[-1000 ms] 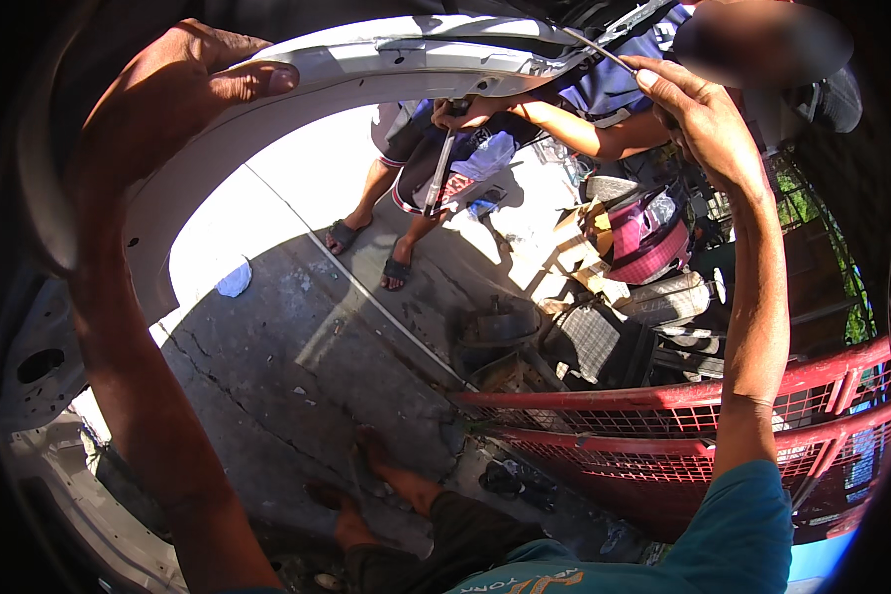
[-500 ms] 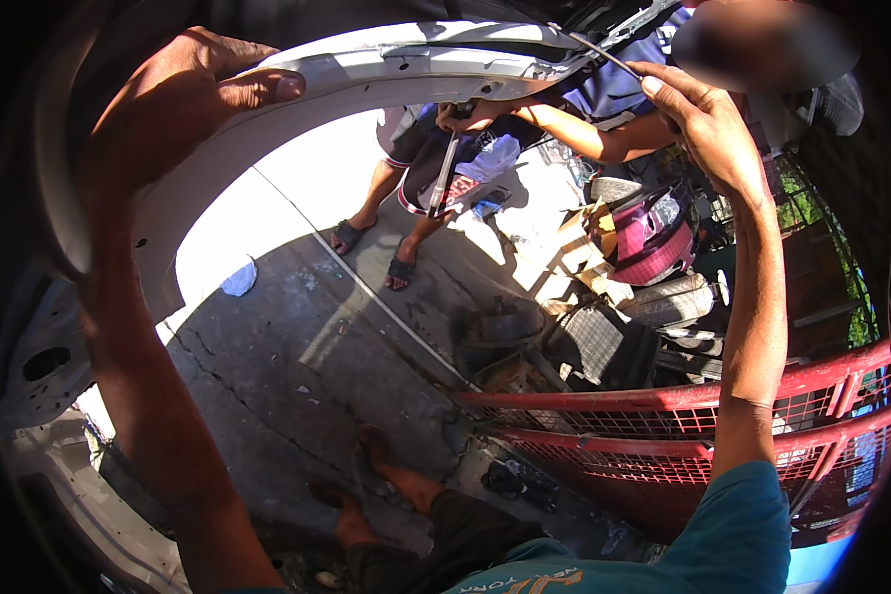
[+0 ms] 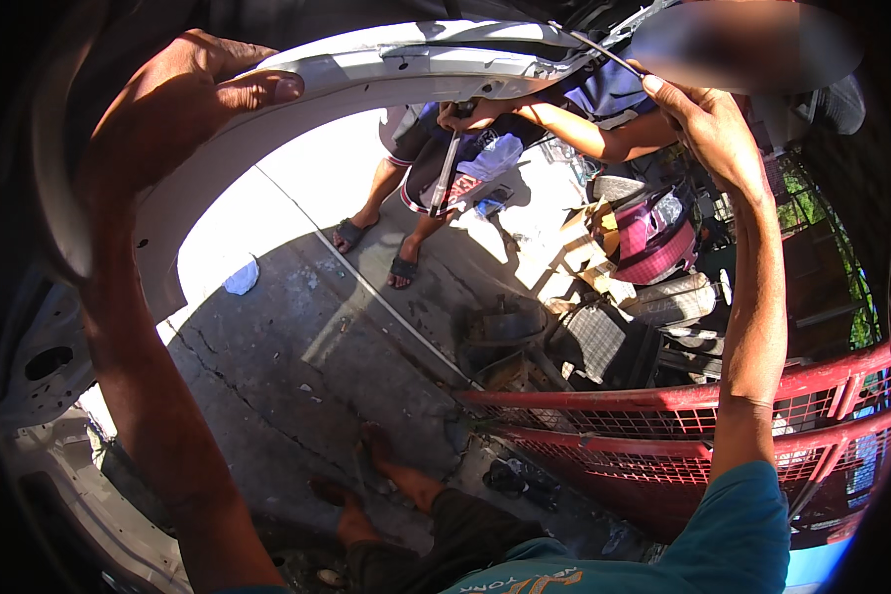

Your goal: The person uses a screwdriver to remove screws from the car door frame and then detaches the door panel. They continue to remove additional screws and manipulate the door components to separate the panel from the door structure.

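Note:
A white curved car fender (image 3: pixel 396 67) arches across the top of the view. My left hand (image 3: pixel 178 104) is closed round its left part, with the thumb lying on the near face. In my right hand (image 3: pixel 708 124), pinched between thumb and fingers, is a thin metal rod (image 3: pixel 604 51) that slants up and left; its far tip meets the fender's right end. Whether it has a handle is hidden by my fingers. Below the fender, a co-worker's hand (image 3: pixel 470 117) grips a tool with a straight metal shaft (image 3: pixel 446 170), pointing down.
The co-worker stands opposite in sandals (image 3: pixel 403 262). Right of them lie a maroon curved part (image 3: pixel 653 238), cardboard and a cylindrical metal part (image 3: pixel 675 300). A red mesh-and-rail barrier (image 3: pixel 614 406) runs at the lower right. Bare car bodywork (image 3: pixel 54 396) stands at my left.
The co-worker's head has shifted a little to the left. My right fingers have moved slightly on the rod, while my left hand keeps its place on the fender.

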Demonstrator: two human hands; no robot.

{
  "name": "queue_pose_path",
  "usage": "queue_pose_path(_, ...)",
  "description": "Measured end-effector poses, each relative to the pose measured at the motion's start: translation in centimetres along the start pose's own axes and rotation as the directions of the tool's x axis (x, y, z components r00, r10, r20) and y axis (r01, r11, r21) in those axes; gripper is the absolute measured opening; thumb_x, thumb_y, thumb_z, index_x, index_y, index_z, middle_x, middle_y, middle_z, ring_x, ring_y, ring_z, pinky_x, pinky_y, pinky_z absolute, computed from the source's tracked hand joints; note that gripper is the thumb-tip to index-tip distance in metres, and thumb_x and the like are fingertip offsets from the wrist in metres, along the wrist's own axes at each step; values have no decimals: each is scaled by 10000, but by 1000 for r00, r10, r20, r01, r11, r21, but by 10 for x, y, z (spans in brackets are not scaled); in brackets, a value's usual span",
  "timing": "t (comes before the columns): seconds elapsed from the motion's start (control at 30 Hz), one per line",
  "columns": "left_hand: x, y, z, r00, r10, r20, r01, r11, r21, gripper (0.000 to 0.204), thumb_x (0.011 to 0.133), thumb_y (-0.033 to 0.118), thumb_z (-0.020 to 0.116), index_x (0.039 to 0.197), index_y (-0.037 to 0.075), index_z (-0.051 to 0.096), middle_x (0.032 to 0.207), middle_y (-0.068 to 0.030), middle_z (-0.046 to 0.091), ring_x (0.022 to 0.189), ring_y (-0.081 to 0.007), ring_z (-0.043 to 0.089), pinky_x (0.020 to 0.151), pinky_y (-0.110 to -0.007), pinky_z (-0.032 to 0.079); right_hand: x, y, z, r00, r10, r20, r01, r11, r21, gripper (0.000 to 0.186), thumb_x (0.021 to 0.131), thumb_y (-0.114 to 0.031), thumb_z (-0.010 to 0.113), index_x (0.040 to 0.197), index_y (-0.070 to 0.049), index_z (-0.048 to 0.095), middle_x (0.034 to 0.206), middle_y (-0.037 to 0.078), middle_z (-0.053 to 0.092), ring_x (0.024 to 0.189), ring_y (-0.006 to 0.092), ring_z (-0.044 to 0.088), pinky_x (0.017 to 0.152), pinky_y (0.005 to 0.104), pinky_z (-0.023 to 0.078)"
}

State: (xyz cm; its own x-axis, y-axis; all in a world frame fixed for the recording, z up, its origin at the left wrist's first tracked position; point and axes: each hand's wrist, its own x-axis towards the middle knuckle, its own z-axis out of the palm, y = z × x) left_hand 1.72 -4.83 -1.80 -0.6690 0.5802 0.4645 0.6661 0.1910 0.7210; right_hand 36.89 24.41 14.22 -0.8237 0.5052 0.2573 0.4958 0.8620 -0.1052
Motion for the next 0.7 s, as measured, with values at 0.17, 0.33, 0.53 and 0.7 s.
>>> queue_pose_path(0.17,0,-1,5,1000,13,21,-13,1000,2,466,904,363,761,1230,33,717,979,-99,768,831,-162,692,784,-312,531,-2,-4,-2,998,63,23,-63,998,-1,338,1012,-267,621,1293,-102,707,1071,58,756,945,105,645,875,300,514)
queue_pose_path(0.33,-1,2,7,1000,12,14,-12,1000,-2,467,904,365,761,1231,34,717,983,-101,770,833,-165,695,785,-313,532,-3,-1,1,1000,6,-6,-7,1000,-7,344,1013,-271,616,1293,-91,704,1082,65,759,979,122,664,906,306,517)
queue_pose_path(0.53,0,3,-2,1000,21,-2,-21,1000,-9,467,905,367,761,1232,36,718,988,-103,771,834,-168,698,786,-315,534,-11,-5,18,995,94,-22,-90,987,134,358,1013,-283,606,1295,-83,700,1137,109,754,1069,186,689,962,330,514)
queue_pose_path(0.7,0,18,7,997,15,78,-17,1000,20,467,905,369,761,1232,38,718,992,-104,773,835,-170,701,788,-316,535,-14,-16,30,983,144,-114,-136,988,75,370,990,-285,644,1301,-93,699,1109,117,760,1027,178,696,918,324,522)
